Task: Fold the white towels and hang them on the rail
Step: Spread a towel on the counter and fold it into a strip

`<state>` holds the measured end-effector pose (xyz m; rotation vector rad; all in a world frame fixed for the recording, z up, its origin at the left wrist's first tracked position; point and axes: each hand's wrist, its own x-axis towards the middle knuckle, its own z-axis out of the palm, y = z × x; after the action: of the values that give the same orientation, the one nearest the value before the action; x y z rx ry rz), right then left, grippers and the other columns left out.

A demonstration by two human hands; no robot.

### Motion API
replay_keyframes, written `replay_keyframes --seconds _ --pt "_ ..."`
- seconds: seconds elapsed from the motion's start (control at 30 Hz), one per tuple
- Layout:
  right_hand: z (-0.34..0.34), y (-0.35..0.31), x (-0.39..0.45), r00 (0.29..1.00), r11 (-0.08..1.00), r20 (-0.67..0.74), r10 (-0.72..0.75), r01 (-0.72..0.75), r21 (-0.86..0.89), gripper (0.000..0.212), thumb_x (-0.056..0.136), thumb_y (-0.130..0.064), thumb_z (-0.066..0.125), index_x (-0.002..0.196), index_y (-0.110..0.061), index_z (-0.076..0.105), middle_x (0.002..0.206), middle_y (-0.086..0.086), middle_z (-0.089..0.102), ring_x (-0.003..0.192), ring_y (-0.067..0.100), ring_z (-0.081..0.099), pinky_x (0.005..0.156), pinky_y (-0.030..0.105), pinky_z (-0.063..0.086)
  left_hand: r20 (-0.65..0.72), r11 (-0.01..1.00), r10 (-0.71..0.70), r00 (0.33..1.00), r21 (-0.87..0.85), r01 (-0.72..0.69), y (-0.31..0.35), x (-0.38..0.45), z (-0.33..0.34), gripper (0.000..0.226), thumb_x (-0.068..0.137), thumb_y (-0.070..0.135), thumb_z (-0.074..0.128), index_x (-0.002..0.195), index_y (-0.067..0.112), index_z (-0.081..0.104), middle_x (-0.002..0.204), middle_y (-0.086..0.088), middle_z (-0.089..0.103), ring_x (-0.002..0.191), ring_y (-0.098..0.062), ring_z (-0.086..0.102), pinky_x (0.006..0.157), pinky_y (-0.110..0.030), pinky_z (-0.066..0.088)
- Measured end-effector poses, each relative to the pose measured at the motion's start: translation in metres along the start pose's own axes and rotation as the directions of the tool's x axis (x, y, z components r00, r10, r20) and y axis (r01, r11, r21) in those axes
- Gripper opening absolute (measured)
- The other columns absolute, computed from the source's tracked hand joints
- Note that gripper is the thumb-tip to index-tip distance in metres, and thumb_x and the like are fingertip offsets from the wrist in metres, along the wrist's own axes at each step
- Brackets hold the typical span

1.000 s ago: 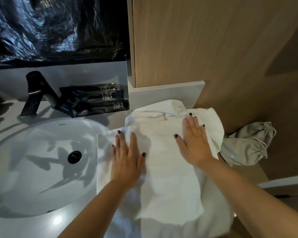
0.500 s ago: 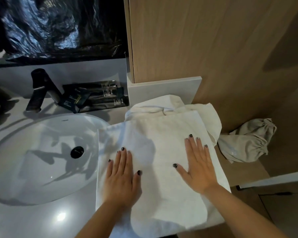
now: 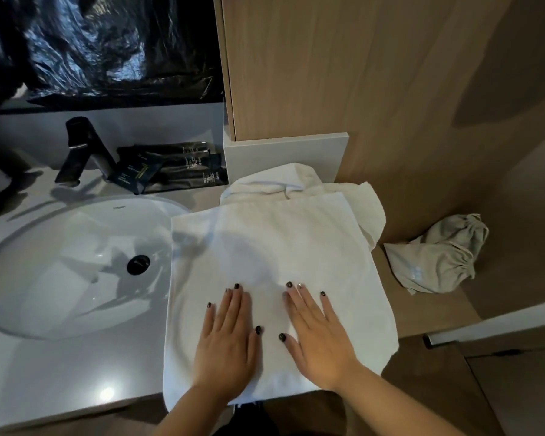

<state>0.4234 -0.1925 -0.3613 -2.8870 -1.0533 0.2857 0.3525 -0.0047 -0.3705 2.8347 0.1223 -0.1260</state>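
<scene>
Two hands flat on one folded white towel (image 3: 274, 256), side by side and nearly touching at the thumbs; left hand (image 3: 225, 344) with fingers straight and together, palm down on the near left part of the cloth; right hand (image 3: 320, 338) likewise spread and pressing, a little further right; nothing pinched, nothing gripped by either.

Lying on the counter (image 3: 60, 382) just right of the sink (image 3: 60, 262), with its left edge over the rim of the basin and its near edge hanging a little past the front of the counter; looks smooth and roughly square. Behind it and partly under it, a second white towel (image 3: 296, 180), still bunched and unfolded, against the grey ledge (image 3: 285, 152) below the wooden panel.

Probably the smoothing step at the end of one fold, or between two folds; cannot tell how many layers already lie under the palms. No rail visible in this view, so the hanging part not yet begun.

Next move, as a judgement: either taking one edge with both hands and bringing it across to make a narrower strip, fit for a rail, or lifting the piece with both hands underneath so that the layers do not slide apart; afterwards the bunched one still to shake out and fold.

Also present: black tap (image 3: 82, 149), dark sachets (image 3: 170, 168) beside it, and a beige drawstring bag (image 3: 438, 256) on the lower shelf at the right.
</scene>
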Motion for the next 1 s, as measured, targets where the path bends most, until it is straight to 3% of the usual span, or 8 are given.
replay_keyframes --seconds 0.17,0.33,0.47,0.57,0.63,0.7,0.83,1.0 --pt "0.01 0.036 -0.021 0.998 0.999 0.057 0.034 -0.034 -0.002 0.073 0.095 -0.064 -0.002 0.153 -0.023 -0.019 0.16 -0.007 -0.026 0.146 0.013 -0.027 0.12 0.043 -0.009 -0.013 0.997 -0.022 1.0 0.068 0.023 -0.015 -0.005 0.005 0.07 0.096 0.058 0.0 0.157 0.022 -0.007 0.164 0.001 -0.015 0.15 -0.018 -0.02 0.123 -0.04 -0.01" --pt "0.008 0.065 -0.044 0.981 0.983 0.08 0.179 -0.18 0.015 0.079 0.087 -0.069 -0.012 0.148 -0.022 -0.029 0.154 -0.007 -0.037 0.143 0.012 -0.034 0.12 0.039 -0.015 0.014 0.988 -0.12 0.993 0.103 0.118 -0.015 -0.017 -0.001 0.077 0.089 0.063 -0.01 0.154 0.022 -0.017 0.162 -0.002 -0.025 0.147 -0.019 -0.028 0.121 -0.041 -0.013" --pt "0.001 0.072 -0.059 0.901 0.812 -0.047 0.431 -0.365 0.455 0.068 0.103 -0.046 0.029 0.157 -0.016 0.0 0.164 -0.003 -0.012 0.15 0.016 -0.016 0.12 0.034 -0.006 0.03 0.988 -0.141 0.99 0.068 0.139 0.009 -0.019 -0.006 0.076 0.093 0.054 -0.007 0.158 0.014 -0.008 0.163 -0.01 -0.021 0.145 -0.023 -0.029 0.122 -0.046 -0.009" --pt "-0.008 0.079 -0.071 0.69 0.341 0.058 0.721 -0.426 0.838 0.052 0.103 -0.029 0.046 0.151 -0.017 0.031 0.157 0.001 0.029 0.142 0.017 0.03 0.114 0.032 0.03 0.037 0.994 0.019 0.999 0.108 -0.022 0.038 -0.012 -0.003 0.07 0.097 0.05 0.001 0.157 0.014 -0.009 0.162 -0.01 -0.025 0.146 -0.026 -0.029 0.122 -0.045 -0.007" --pt "-0.009 0.085 -0.079 0.64 0.074 0.194 0.744 -0.367 0.927 0.023 0.1 -0.019 0.053 0.123 -0.023 0.056 0.13 -0.001 0.057 0.105 -0.001 0.06 0.082 0.013 0.049 0.069 0.978 0.156 0.985 0.128 -0.163 0.059 -0.003 0.005 0.065 0.104 0.043 0.016 0.157 0.014 -0.008 0.161 -0.01 -0.026 0.148 -0.028 -0.027 0.123 -0.046 -0.007" --pt "-0.01 0.091 -0.089 0.625 -0.001 0.221 0.749 -0.333 0.943 0.02 0.093 -0.011 0.062 0.099 -0.03 0.062 0.105 -0.006 0.068 0.086 -0.002 0.064 0.06 0.009 0.047 0.08 0.948 0.281 0.956 0.134 -0.29 0.079 0.008 0.011 0.064 0.104 0.037 0.028 0.158 0.01 0.006 0.164 -0.013 -0.013 0.151 -0.03 -0.013 0.123 -0.049 0.002" --pt "-0.008 0.103 -0.108 0.622 -0.165 0.334 0.709 -0.314 0.935 0.023 0.088 -0.005 0.068 0.103 -0.023 0.069 0.093 -0.007 0.075 0.092 0.008 0.068 0.071 0.017 0.047 0.153 0.907 0.331 0.931 0.219 -0.358 0.092 0.023 0.023 0.063 0.103 0.041 0.019 0.159 0.017 0.005 0.165 -0.011 -0.01 0.153 -0.027 -0.009 0.123 -0.051 0.001" --pt "-0.016 0.103 -0.117 0.771 -0.044 0.37 0.518 -0.408 0.912 0.017 0.09 -0.011 0.067 0.104 -0.02 0.071 0.088 -0.005 0.076 0.077 0.001 0.068 0.062 0.009 0.047 0.111 0.923 0.336 0.935 0.159 -0.35 0.089 0.026 0.027 0.066 0.098 0.045 0.012 0.158 0.018 0.02 0.165 -0.01 0.009 0.153 -0.028 0.009 0.122 -0.053 0.012"
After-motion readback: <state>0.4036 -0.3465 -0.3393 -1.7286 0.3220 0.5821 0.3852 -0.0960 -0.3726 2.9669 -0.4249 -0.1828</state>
